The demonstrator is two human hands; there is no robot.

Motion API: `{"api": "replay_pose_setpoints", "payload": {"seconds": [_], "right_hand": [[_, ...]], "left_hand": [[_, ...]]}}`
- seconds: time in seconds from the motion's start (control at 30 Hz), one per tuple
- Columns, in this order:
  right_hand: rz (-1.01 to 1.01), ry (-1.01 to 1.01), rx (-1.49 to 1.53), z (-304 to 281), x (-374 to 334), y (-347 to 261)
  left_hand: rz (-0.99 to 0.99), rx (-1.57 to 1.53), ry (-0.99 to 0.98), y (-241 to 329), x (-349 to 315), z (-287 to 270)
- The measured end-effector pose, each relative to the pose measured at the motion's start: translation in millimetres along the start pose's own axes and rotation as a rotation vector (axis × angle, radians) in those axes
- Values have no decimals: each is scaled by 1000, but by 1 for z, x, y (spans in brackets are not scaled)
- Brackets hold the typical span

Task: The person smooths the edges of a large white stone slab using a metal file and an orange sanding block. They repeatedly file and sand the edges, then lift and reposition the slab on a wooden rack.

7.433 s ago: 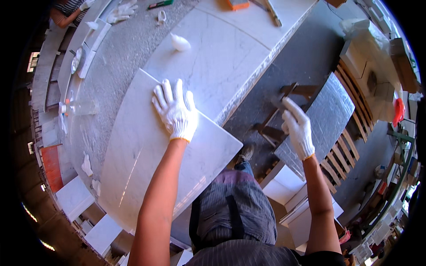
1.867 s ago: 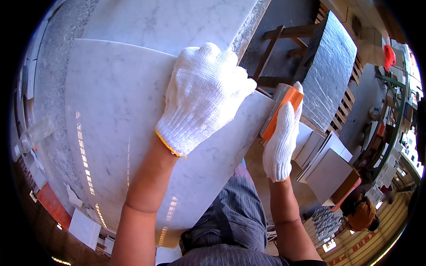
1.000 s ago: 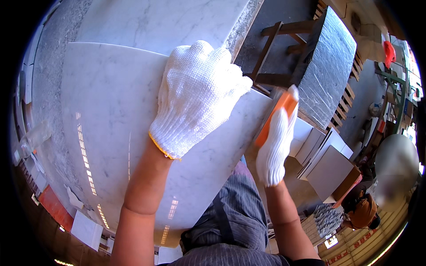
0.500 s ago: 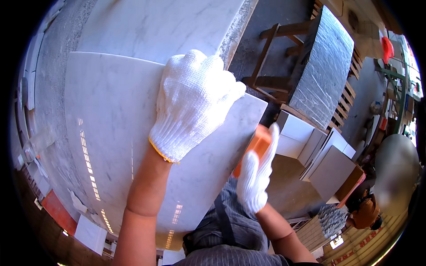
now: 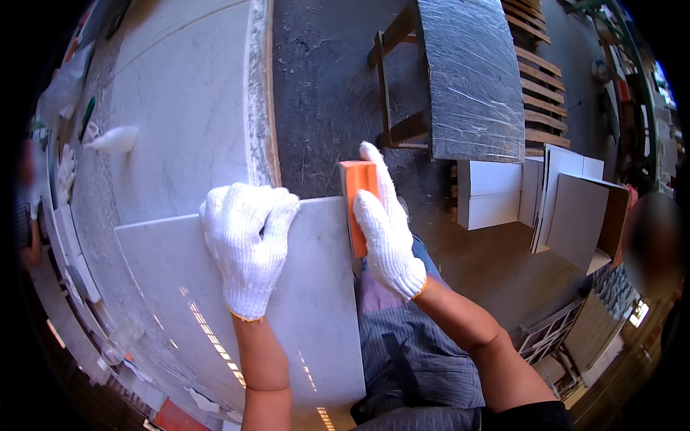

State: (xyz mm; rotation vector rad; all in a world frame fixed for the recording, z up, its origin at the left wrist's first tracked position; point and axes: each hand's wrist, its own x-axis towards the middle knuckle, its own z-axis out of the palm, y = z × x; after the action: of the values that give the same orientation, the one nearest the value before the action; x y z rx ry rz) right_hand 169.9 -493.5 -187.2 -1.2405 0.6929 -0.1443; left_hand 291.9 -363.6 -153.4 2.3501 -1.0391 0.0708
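Note:
A white, grey-veined marble slab (image 5: 316, 309) lies in front of me, its surface glossy with streaks of reflected light. My left hand (image 5: 248, 244), in a white knit glove, is closed over the slab's far edge with its fingers curled. At the slab's right edge, near the far right corner, my right hand (image 5: 388, 244) grips an orange sanding block (image 5: 357, 205). The block stands upright along that edge, its face turned to the slab. My right thumb and fingers, gloved too, press on its outer side; the contact face is hidden.
Another marble slab (image 5: 187, 108) lies beyond mine. A white squeeze bottle (image 5: 115, 139) rests at the left. Across the floor stands a plastic-wrapped table (image 5: 474, 86), with wooden pallets (image 5: 544, 93) behind it. White cartons (image 5: 492, 192) sit at the right, near another person (image 5: 650, 244).
My view has turned, so the slab's right edge now runs nearly straight away from me. My right hand has slid the sanding block along the edge toward the far corner. The left hand keeps its hold.

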Motion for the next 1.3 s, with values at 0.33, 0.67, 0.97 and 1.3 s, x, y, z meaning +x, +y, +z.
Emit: {"api": "replay_pose_setpoints", "payload": {"seconds": [0.33, 0.67, 0.97, 1.3], "right_hand": [[-69, -38, -67, -9, -10, 10], [-138, -6, -96, -7, -11, 16], [-98, -30, -86, -7, -9, 15], [-123, -48, -155, -11, -27, 18]], "left_hand": [[-4, 21, -53, 4, 2, 0], [-51, 22, -85, 8, -1, 1], [-29, 32, -90, 6, -1, 1], [-57, 31, -78, 6, 0, 2]]}}
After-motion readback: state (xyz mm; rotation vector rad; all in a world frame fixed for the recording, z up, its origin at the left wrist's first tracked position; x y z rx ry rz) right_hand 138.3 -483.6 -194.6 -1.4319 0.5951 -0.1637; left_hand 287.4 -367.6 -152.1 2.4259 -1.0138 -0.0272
